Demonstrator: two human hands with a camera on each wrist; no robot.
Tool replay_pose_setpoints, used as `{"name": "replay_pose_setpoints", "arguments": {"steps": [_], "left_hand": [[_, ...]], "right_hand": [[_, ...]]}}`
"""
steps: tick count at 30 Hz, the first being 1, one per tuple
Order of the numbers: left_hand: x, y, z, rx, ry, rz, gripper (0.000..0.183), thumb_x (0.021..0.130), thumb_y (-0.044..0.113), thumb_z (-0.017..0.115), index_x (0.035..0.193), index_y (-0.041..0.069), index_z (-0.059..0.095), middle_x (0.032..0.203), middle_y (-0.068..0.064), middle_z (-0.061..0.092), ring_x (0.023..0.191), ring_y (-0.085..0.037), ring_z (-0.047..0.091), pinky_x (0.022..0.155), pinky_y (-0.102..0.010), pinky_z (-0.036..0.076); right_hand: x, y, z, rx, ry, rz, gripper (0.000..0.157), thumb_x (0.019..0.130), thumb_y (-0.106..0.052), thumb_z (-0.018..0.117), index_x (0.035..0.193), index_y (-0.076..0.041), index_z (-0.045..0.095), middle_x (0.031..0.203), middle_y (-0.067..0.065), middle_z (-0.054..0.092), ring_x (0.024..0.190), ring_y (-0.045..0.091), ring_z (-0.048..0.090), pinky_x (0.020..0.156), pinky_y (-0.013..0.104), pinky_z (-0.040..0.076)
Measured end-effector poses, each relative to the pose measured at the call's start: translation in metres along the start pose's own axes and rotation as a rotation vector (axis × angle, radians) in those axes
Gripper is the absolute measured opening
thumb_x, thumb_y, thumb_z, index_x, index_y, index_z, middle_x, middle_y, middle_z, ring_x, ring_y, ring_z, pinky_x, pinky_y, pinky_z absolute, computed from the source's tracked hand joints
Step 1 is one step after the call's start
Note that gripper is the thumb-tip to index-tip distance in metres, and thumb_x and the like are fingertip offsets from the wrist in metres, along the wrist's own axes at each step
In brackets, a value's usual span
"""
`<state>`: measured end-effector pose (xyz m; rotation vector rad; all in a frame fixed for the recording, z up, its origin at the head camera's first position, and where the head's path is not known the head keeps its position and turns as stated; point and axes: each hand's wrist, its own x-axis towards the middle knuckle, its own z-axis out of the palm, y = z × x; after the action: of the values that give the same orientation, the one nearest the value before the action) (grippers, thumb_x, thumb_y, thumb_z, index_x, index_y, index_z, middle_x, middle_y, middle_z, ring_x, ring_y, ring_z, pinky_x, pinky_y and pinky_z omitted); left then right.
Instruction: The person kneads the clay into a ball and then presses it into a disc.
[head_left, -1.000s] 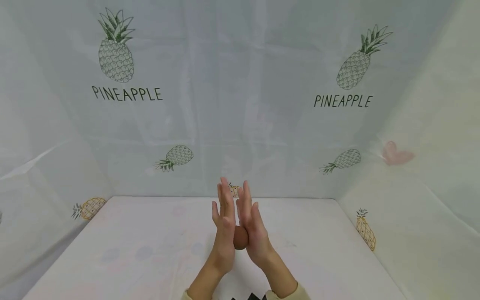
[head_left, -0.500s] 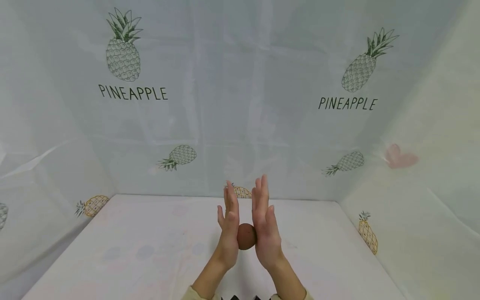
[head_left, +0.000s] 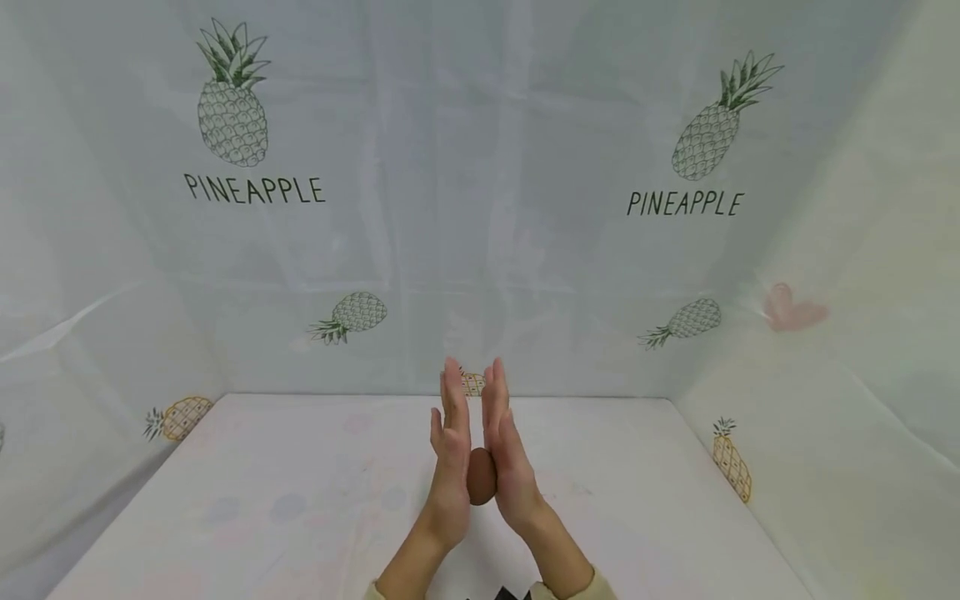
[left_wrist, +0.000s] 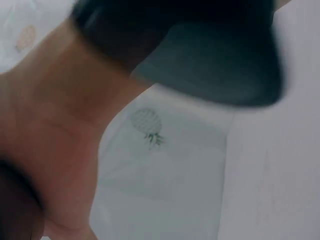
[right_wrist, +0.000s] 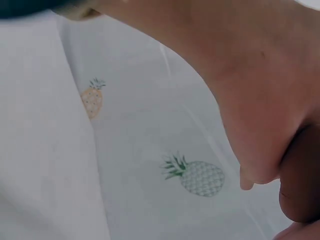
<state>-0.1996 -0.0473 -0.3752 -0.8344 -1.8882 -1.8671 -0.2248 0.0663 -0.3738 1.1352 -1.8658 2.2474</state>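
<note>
Pressing a brown ball [head_left: 482, 476] between two flat palms, held above the near middle of a white table [head_left: 300, 500]. Cream sleeve cuffs [head_left: 581, 583] just showing at the bottom edge of the head view, forearms rising from them toward the centre. Left hand [head_left: 450, 454] on the ball's left side, fingers straight and pointing up and away, thumb standing a little apart. Right hand [head_left: 504, 454] on the ball's right side, fingers likewise straight and close together, not curled round anything. Ball squeezed low between the heels of both palms, only a narrow brown strip visible there; fingertips above it near each other but slightly apart. Seen dimly in the right wrist view as a dark brown curve [right_wrist: 302, 175] against the palm, and in the left wrist view as a blurred dark patch at the lower left corner, too soft to tell more. Farther off, a pale cloth backdrop [head_left: 480, 208] standing behind and beside the table, printed with green pineapples [head_left: 232, 96] over the word PINEAPPLE, smaller yellow pineapples [head_left: 178, 417] near the table's far corners, and a faint pink heart [head_left: 791, 310] on the right wall.
</note>
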Motion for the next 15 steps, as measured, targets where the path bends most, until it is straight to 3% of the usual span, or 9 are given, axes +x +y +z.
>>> {"name": "replay_pose_setpoints", "arguments": {"steps": [8, 15], "left_hand": [[0.008, -0.009, -0.019, -0.025, 0.075, -0.001, 0.067, 0.108, 0.062, -0.002, 0.168, 0.035, -0.016, 0.175, 0.010, -0.024, 0.160, -0.011, -0.026, 0.116, -0.061, -0.031], [0.004, -0.018, -0.008, 0.032, 0.048, -0.058, 0.063, 0.110, 0.059, 0.000, 0.167, 0.039, -0.015, 0.175, 0.015, -0.022, 0.160, -0.008, -0.024, 0.117, -0.062, -0.029]], "right_hand": [[-0.005, -0.009, 0.016, -0.014, -0.039, 0.005, 0.058, 0.113, -0.043, 0.000, 0.169, -0.039, -0.015, 0.177, -0.013, -0.016, 0.163, 0.019, -0.018, 0.120, 0.069, -0.021], [-0.008, -0.028, 0.011, -0.001, -0.006, -0.052, 0.057, 0.112, -0.046, -0.004, 0.168, -0.042, -0.017, 0.176, -0.013, -0.018, 0.163, 0.017, -0.017, 0.121, 0.065, -0.023]]}}
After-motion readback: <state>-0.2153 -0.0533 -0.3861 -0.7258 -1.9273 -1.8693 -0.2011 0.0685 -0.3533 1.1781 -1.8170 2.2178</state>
